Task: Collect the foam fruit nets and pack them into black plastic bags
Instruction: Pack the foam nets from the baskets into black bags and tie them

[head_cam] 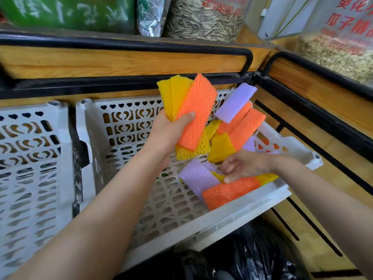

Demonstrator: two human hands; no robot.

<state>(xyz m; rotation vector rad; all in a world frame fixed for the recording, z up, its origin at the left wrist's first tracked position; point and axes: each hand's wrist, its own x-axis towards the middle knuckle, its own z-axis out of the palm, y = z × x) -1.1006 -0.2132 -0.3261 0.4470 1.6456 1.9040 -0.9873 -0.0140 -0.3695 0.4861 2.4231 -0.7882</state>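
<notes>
Left hand [171, 132] clamped on meshed foam nets [198, 110], right hand [246, 165] grip unclear, latticed crate [245, 209]

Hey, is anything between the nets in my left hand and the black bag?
Yes. The left hand holds the yellow and orange nets over the white crate, and the crate's near rim lies between them and the black bag, which sits below it. Nothing else visible blocks the way.

Cutting off the bag [252, 257] at 6 o'clock and the side crate [30, 158] at 9 o'clock. Hiding the fingers of the left hand [169, 132] behind the held nets [199, 110]. Masking, under the right hand [244, 165], whether gripping the loose nets [228, 191] or only touching. Blurring red lettering [347, 17] at 1 o'clock.
</notes>
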